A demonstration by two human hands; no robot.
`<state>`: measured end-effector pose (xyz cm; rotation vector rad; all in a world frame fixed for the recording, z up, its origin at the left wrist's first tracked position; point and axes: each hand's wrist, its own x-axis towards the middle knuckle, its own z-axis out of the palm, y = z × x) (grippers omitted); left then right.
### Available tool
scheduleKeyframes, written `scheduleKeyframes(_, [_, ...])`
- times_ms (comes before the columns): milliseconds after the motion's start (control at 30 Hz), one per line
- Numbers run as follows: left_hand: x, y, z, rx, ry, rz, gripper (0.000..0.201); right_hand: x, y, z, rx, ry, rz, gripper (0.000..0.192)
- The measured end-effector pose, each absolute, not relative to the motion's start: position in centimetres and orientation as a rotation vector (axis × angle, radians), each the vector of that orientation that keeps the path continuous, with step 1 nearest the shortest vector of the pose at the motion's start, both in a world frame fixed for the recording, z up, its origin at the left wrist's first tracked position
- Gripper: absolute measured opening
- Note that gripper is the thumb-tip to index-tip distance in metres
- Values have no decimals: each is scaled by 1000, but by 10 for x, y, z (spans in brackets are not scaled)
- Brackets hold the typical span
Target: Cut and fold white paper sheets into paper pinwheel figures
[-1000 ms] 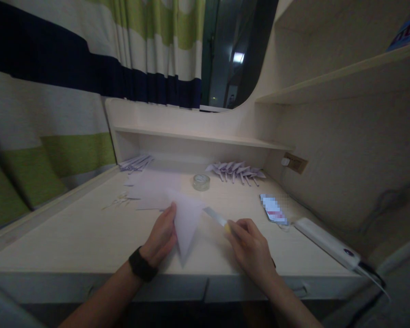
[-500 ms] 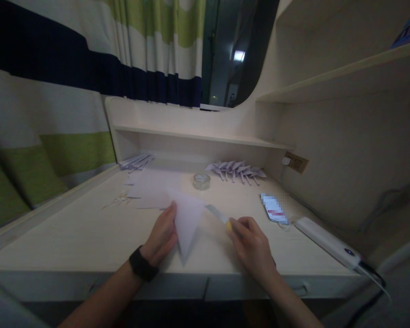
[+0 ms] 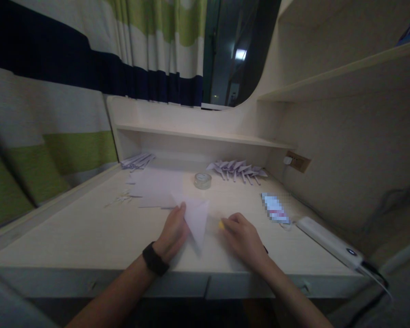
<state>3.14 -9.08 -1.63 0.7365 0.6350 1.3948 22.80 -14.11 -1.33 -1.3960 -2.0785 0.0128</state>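
Observation:
My left hand [image 3: 173, 231], with a black watch on its wrist, pinches a folded white sheet of paper [image 3: 197, 221] by its left side. One point of the paper hangs down above the desk. To its right, my right hand [image 3: 243, 239] is closed around a yellow-handled utility knife [image 3: 222, 225]; most of the handle is inside the fist, and its blade is lost in blur. Knife and paper are apart. Behind the left hand lie flat sheets of white paper [image 3: 159, 182] and a roll of clear tape [image 3: 202, 181].
Several folded paper pinwheels [image 3: 237, 169] lie at the back right. A bundle of rolled paper sticks [image 3: 137, 161] is at the back left, with thin scraps [image 3: 123, 197] nearer. A phone [image 3: 275, 208] and a white power strip [image 3: 331, 241] lie on the right of the desk [image 3: 89, 237].
My left hand has moved a little right with the paper, which has turned slightly. My right hand has shifted slightly left with the knife, whose blade was plainly visible before.

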Motion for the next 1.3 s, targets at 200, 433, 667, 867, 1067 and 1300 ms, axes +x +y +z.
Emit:
scheduleKeyframes(200, [16,-100,-26,1185,609,1011,31,244,-114,-18,-1411,-2262,112,15])
scheduleKeyframes(433, [-36,-127,-21,1815,1247,709,27,251,-113,-22,-1407,-2285,168,19])
scheduleKeyframes(667, [-10,-87,-18,2605,1041,588,95,249,-112,-28,-1398,-2294,80,18])
scheduleKeyframes(867, [4,-49,-32,2635,936,553,112,252,-115,-30,-1381,-2281,91,18])
scheduleKeyframes(1067, [-1,-57,-30,2547,931,736,108,256,-118,-31,-1400,-2257,93,19])
scheduleKeyframes(1300, [-2,-56,-32,2613,963,787,81,256,-123,-25,-1361,-2327,148,19])
